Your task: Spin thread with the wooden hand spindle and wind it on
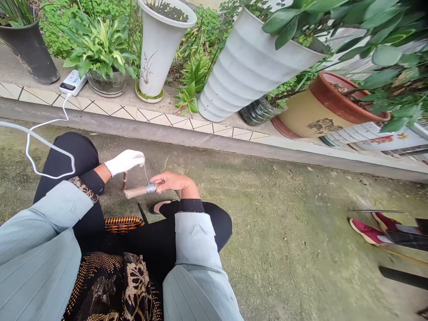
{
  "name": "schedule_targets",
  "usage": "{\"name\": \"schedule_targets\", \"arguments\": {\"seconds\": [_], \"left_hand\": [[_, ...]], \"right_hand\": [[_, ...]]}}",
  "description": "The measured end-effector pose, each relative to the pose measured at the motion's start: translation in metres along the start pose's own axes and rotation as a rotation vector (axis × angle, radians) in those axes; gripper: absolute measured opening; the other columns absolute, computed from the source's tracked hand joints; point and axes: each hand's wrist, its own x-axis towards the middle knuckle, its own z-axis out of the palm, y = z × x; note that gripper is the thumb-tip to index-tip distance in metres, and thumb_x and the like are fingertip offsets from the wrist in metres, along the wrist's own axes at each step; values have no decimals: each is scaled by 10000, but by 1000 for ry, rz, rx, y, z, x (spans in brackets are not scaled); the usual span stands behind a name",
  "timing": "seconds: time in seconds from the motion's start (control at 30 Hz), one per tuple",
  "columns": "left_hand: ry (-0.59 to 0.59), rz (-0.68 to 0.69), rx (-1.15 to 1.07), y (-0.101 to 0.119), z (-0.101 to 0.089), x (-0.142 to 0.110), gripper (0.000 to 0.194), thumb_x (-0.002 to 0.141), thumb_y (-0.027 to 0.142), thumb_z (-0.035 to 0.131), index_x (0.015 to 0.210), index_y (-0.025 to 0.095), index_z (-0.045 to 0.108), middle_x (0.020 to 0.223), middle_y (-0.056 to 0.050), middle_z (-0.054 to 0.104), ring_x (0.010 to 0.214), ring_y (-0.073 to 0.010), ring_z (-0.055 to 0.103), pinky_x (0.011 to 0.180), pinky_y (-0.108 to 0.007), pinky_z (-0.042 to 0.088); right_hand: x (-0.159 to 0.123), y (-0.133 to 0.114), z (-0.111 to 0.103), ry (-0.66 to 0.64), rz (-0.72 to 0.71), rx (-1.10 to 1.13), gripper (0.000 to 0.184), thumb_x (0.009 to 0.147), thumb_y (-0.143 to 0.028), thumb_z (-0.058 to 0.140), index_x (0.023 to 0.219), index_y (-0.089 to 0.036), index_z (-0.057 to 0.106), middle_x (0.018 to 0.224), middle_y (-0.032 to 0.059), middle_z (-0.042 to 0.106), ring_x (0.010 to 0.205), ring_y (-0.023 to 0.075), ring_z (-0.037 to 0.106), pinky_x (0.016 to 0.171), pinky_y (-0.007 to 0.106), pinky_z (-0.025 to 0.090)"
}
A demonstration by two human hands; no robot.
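My right hand (170, 182) is bare and closed around one end of a pale wooden stick (135, 192). Thin silvery wire (151, 188) is wound round the stick beside my fingertips. A single strand rises from this winding to my left hand (125, 163), which wears a white glove and has its fingers pinched on the strand. The stick lies tilted above my lap, its bare end to the left. Below the glove a short reddish-brown rod (125, 182) stands out; its lower end and use cannot be made out.
A tiled ledge (133, 113) with potted plants runs across the front, including a tall white pot (157, 49) and a leaning ribbed pot (247, 67). A white power bank (72, 83) trails a white cable (50, 143) toward me. Another person's red shoes (366, 230) are at right.
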Motion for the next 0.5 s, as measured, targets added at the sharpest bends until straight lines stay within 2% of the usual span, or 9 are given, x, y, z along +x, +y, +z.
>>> {"name": "schedule_targets", "arguments": {"seconds": [0.03, 0.1, 0.17, 0.23, 0.3, 0.4, 0.43, 0.5], "left_hand": [[18, -25, -33, 0, 1, 1, 231, 817, 320, 484, 717, 145, 597, 610, 16, 507, 540, -95, 407, 512, -209, 335], [2, -53, -90, 0, 6, 1, 237, 831, 327, 471, 756, 146, 604, 586, 23, 471, 520, -94, 392, 487, -204, 332], [-121, -54, -130, 0, 13, 0, 264, 852, 352, 466, 795, 146, 621, 559, 31, 435, 505, -93, 382, 478, -199, 343], [-307, -45, -175, -2, 21, -2, 297, 865, 393, 480, 823, 143, 634, 545, 37, 421, 489, -88, 366, 471, -197, 342], [-461, -29, -227, -5, 28, -3, 329, 866, 431, 498, 838, 137, 642, 565, 28, 459, 481, -83, 360, 466, -200, 332], [-524, 10, -214, -11, 31, -3, 341, 865, 442, 508, 824, 134, 651, 647, -6, 560, 509, -86, 411, 496, -206, 342], [-520, 31, -177, -13, 31, -2, 325, 864, 425, 512, 811, 137, 652, 683, -16, 591, 544, -93, 450, 529, -205, 360], [-493, 81, -83, -14, 27, -2, 293, 861, 387, 511, 780, 143, 650, 740, -23, 629, 633, -109, 514, 614, -203, 392]], "right_hand": [[-6, -2, -1, 63, -98, 91, 480, 637, -297, 771, 1078, -148, 654, 781, -1, 683, 691, 126, 612, 684, 253, 492], [-14, -6, -3, 340, -286, 260, 601, 620, -360, 786, 1158, -154, 616, 837, 17, 686, 704, 129, 610, 707, 278, 503], [-16, -7, -7, 660, -411, 368, 650, 616, -399, 782, 1194, -170, 591, 908, 41, 686, 712, 134, 606, 709, 292, 509], [-10, -5, -11, 879, -442, 397, 610, 645, -428, 751, 1183, -188, 592, 987, 61, 682, 729, 137, 605, 706, 293, 512], [0, 1, -14, 1001, -359, 363, 517, 707, -422, 691, 1162, -194, 599, 1034, 73, 679, 749, 143, 611, 706, 294, 511], [15, 11, -18, 1097, -47, 95, 413, 747, -295, 653, 1143, -185, 613, 1034, 80, 693, 827, 166, 630, 773, 308, 495], [18, 13, -18, 1088, 71, -50, 399, 742, -249, 657, 1134, -182, 621, 1033, 84, 699, 865, 179, 633, 804, 315, 483], [22, 15, -17, 983, 246, -336, 363, 734, -202, 668, 1096, -182, 647, 1044, 96, 705, 923, 205, 631, 834, 319, 462]]}}
